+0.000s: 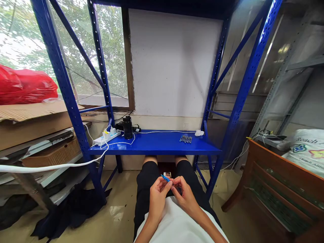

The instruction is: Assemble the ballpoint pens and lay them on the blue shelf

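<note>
Above my lap, my left hand (159,193) is closed in a pinch on a slim blue pen-like piece (165,178). The piece slants, its upper end pointing away to the left. My right hand (184,193) meets the left one at the fingertips, its thumb and fingers closed around the near end of the same piece. That end is mostly hidden by the fingers. Just beyond my hands, between my knees, is a small white-and-dark labelled container (167,174), partly covered. Several small dark, bluish cylindrical pieces (185,138) lie grouped in rows on the blue shelf (157,145).
A black bottle (128,127) and a white power strip (107,137) stand at the shelf's left, with a white cable (63,165) running off leftward. Crumpled white material (199,133) lies at its right end. Blue uprights (243,98) flank me; a wooden chair (278,179) stands right.
</note>
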Available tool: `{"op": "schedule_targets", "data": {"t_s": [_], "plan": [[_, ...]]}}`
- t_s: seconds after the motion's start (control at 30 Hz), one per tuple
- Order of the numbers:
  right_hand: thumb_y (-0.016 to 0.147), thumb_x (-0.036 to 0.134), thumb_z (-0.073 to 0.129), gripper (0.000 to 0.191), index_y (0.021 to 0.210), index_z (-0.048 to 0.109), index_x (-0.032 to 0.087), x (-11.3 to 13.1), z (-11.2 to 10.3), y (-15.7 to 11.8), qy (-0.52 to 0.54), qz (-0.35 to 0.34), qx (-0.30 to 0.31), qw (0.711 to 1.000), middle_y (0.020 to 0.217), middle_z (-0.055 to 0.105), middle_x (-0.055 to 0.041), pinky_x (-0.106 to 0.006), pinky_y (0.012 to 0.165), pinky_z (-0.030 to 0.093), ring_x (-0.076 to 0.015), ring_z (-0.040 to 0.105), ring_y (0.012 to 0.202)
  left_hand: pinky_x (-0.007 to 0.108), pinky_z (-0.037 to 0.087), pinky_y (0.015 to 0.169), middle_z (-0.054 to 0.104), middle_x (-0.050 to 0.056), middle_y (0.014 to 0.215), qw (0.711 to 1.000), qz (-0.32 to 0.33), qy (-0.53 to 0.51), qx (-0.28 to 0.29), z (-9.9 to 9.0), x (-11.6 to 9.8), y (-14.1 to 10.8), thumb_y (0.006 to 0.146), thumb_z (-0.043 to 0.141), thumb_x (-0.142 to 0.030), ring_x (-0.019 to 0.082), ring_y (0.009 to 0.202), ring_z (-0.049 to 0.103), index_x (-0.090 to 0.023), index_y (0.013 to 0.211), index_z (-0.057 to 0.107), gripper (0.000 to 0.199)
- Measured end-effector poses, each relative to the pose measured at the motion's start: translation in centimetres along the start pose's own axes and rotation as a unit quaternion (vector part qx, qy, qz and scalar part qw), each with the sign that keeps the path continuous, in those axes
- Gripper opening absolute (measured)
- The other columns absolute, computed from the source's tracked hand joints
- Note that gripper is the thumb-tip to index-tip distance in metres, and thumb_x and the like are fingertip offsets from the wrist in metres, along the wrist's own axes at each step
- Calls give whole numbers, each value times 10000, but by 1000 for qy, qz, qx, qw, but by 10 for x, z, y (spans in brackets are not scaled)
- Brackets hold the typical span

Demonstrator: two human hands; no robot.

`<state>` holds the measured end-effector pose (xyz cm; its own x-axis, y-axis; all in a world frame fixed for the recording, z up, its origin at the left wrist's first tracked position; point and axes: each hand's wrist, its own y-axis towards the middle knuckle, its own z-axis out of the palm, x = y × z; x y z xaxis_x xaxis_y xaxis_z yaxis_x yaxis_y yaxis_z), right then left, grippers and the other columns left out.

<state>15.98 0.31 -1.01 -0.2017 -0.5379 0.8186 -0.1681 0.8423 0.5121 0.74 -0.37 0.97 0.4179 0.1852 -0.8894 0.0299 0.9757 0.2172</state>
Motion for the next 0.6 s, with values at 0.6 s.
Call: {"op": "schedule_targets", "data": {"t_s": [0.6], "plan": [[1066,523,590,318,1058,679,217,12,-1,-1,-18,32,22,999,985,715,-64,-330,816,525,-219,660,878,393,586,977,813,134,1060,1000,-5,15,-21,0,0,0,840,867,-435,284,1005,760,-156,1017,820,333]]}}
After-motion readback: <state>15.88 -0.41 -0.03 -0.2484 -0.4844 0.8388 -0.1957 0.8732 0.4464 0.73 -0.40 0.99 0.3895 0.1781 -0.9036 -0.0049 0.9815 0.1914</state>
